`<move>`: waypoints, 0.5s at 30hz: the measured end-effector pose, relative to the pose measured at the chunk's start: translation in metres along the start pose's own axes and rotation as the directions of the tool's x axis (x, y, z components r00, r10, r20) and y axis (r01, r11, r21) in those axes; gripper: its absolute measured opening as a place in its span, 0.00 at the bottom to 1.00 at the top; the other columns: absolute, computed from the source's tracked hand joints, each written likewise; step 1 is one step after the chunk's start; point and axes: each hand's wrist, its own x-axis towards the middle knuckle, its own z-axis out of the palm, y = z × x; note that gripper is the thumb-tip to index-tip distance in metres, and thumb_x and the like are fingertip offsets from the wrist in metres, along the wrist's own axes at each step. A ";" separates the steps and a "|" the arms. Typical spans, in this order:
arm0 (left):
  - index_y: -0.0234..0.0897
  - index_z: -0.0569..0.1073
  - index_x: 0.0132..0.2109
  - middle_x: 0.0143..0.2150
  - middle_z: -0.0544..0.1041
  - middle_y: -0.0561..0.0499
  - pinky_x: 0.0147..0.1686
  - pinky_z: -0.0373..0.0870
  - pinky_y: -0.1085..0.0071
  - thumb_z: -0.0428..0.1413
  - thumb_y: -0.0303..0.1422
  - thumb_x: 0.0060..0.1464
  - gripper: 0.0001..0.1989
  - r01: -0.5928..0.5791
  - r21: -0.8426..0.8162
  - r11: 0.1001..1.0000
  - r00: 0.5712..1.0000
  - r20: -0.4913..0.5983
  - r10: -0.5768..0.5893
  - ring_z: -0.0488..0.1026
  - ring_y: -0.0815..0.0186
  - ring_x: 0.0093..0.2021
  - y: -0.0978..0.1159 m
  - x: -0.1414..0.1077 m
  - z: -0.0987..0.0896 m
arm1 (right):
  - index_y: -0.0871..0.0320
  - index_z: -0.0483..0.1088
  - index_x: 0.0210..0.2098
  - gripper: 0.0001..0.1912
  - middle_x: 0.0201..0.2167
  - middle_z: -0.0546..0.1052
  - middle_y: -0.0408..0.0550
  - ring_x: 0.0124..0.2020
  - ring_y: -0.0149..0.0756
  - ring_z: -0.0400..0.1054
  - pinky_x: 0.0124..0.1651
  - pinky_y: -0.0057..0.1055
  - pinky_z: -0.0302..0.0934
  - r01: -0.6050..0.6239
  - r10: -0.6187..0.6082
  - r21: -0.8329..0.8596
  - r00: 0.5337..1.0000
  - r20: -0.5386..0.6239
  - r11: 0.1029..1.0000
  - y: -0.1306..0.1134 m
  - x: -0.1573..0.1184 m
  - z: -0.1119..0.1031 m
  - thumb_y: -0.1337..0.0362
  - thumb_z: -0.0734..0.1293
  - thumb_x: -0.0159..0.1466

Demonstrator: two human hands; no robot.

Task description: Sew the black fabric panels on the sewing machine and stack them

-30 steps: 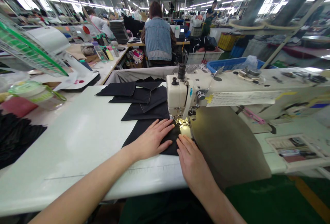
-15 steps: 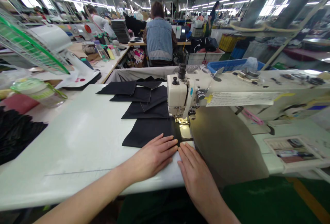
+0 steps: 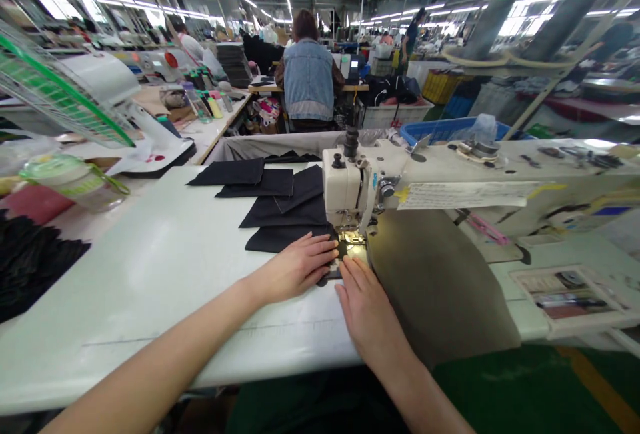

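Note:
A white sewing machine (image 3: pixel 345 184) stands right of centre, its lit needle area just ahead of my fingertips. Under its foot lies the edge of a black fabric piece (image 3: pixel 270 239). My left hand (image 3: pixel 300 264) rests flat on the near right part of that piece, fingers stretched out. Close beside it, my right hand (image 3: pixel 367 307) lies with extended fingers at the near end of the metal plate, the fingertips by the fabric's edge. Farther back, several black pieces (image 3: pixel 270 182) overlap in a row left of the machine head.
A white fan (image 3: pixel 150 131) and a lidded container (image 3: pixel 75 177) stand at left, above dark fabric (image 3: pixel 35 264). A tray of small tools (image 3: pixel 575 294) lies right. Ahead, a blue basket (image 3: pixel 440 129) and a seated person (image 3: pixel 307 77).
Both hands have moved forward toward the needle. The nearest black piece has slid forward with them, partly beneath the machine head.

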 end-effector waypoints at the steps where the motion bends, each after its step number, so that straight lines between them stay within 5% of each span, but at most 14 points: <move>1: 0.36 0.71 0.63 0.66 0.71 0.43 0.67 0.59 0.47 0.48 0.32 0.70 0.19 -0.003 -0.004 1.000 1.000 -0.007 0.003 0.63 0.53 0.68 -0.004 0.003 -0.001 | 0.69 0.71 0.58 0.20 0.59 0.74 0.63 0.62 0.53 0.67 0.62 0.51 0.67 -0.009 0.009 0.009 1.000 0.000 1.000 0.000 0.001 0.001 0.68 0.59 0.71; 15: 0.37 0.72 0.62 0.65 0.71 0.41 0.66 0.61 0.50 0.47 0.33 0.70 0.18 0.036 -0.013 0.999 0.999 -0.035 -0.036 0.65 0.54 0.67 -0.022 0.014 -0.003 | 0.66 0.70 0.59 0.20 0.59 0.74 0.61 0.62 0.51 0.67 0.62 0.49 0.67 -0.017 0.022 0.060 0.997 -0.078 0.998 0.001 -0.005 0.008 0.66 0.58 0.72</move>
